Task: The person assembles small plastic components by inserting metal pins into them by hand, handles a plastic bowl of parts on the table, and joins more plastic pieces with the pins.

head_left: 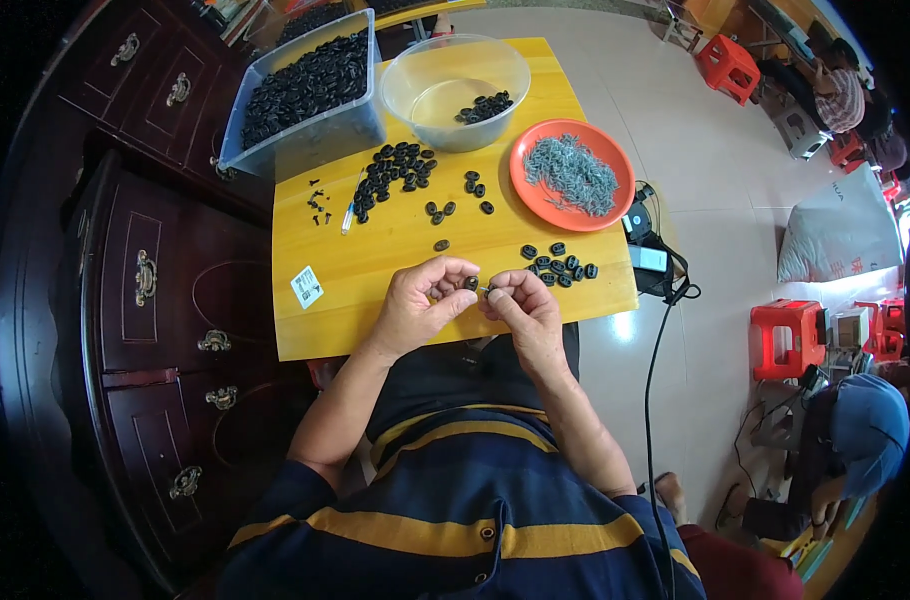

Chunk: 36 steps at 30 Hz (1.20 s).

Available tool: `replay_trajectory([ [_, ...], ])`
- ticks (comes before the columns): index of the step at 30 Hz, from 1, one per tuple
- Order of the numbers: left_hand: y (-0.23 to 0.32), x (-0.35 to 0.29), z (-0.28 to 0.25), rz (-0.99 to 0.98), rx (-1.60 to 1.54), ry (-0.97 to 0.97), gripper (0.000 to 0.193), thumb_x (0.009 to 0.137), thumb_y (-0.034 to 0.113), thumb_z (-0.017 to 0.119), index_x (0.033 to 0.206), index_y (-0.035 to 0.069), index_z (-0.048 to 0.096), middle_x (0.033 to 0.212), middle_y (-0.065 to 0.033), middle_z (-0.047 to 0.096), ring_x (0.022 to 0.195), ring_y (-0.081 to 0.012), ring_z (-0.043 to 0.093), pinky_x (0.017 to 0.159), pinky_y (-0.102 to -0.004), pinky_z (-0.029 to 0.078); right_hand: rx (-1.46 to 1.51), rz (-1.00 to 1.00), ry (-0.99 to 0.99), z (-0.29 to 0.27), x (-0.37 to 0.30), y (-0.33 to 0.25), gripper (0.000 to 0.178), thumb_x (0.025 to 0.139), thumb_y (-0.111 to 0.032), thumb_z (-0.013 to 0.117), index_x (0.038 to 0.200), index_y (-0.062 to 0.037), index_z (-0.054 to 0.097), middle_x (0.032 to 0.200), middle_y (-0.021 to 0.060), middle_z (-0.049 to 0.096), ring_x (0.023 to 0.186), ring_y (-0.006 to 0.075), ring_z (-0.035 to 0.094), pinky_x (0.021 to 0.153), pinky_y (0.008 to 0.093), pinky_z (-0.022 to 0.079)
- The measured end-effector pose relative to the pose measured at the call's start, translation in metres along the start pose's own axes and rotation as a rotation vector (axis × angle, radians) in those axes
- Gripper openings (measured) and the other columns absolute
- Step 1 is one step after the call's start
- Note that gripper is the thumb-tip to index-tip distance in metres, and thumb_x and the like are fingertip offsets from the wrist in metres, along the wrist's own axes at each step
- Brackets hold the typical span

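Note:
Over the front edge of the yellow table (375, 290), my left hand (420, 305) pinches a small dark oval piece (471, 283) between thumb and fingertips. Close beside it, my right hand (525, 315) is closed on a small thin metallic piece (485, 290), too small to make out fully. Its end points toward the oval piece; whether they touch, I cannot tell. To the right of my hands lies a group of black oval pieces (560, 265). A single oval piece (441, 245) lies just beyond my left hand, and a larger cluster of oval pieces (385, 180) sits farther back.
An orange-red plate (520, 190) heaped with small grey pieces (572, 175) stands at right. Behind are a clear bowl (415, 105) and a bin (305, 150) full of black pieces. Dark cabinets (165, 300) flank the left; a black cable (655, 370) hangs at right. Other people sit farther right.

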<state>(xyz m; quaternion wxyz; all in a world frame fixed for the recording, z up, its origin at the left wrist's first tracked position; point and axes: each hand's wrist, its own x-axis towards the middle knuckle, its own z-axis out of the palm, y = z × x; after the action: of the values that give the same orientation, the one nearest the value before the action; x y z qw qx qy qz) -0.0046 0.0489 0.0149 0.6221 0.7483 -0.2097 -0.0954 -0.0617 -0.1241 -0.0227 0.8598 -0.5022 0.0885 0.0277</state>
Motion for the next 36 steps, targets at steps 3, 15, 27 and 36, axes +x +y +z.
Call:
replay_trajectory([
  [3,0.001,0.000,0.000,0.011,0.020,-0.012,0.024,0.084,-0.002,0.073,0.108,0.002,0.068,0.082,0.0018,0.065,0.069,-0.0032,0.056,0.064,-0.0195,0.049,0.019,-0.009,-0.003,0.001,0.000,0.000,0.013,0.097,-0.007,0.062,0.109,-0.0034,0.059,0.093,0.0036,0.067,0.086,0.0114,0.066,0.078,0.0251,0.052],
  [15,0.003,0.004,0.004,0.039,0.087,-0.057,0.024,0.083,-0.002,0.074,0.107,0.001,0.069,0.079,0.0024,0.060,0.065,-0.0030,0.051,0.058,-0.0188,0.044,-0.004,0.026,-0.008,-0.006,-0.003,0.000,0.013,0.097,-0.004,0.060,0.110,-0.0018,0.059,0.095,0.0022,0.064,0.088,0.0100,0.063,0.081,0.0238,0.053],
  [27,0.001,0.002,0.009,0.004,0.113,-0.107,0.026,0.082,-0.003,0.074,0.107,0.002,0.070,0.082,0.0022,0.061,0.068,-0.0040,0.052,0.062,-0.0191,0.045,0.039,-0.026,0.007,-0.001,-0.005,-0.003,0.012,0.096,-0.006,0.062,0.108,-0.0019,0.060,0.089,0.0015,0.064,0.080,0.0087,0.062,0.074,0.0230,0.050],
  [36,0.002,0.008,0.007,0.028,0.105,-0.181,0.025,0.082,-0.002,0.075,0.106,0.004,0.074,0.079,0.0015,0.060,0.067,-0.0050,0.052,0.060,-0.0203,0.044,-0.009,0.090,-0.009,-0.009,-0.006,-0.002,0.013,0.097,-0.011,0.064,0.106,-0.0018,0.064,0.088,0.0025,0.068,0.078,0.0089,0.064,0.072,0.0240,0.055],
])
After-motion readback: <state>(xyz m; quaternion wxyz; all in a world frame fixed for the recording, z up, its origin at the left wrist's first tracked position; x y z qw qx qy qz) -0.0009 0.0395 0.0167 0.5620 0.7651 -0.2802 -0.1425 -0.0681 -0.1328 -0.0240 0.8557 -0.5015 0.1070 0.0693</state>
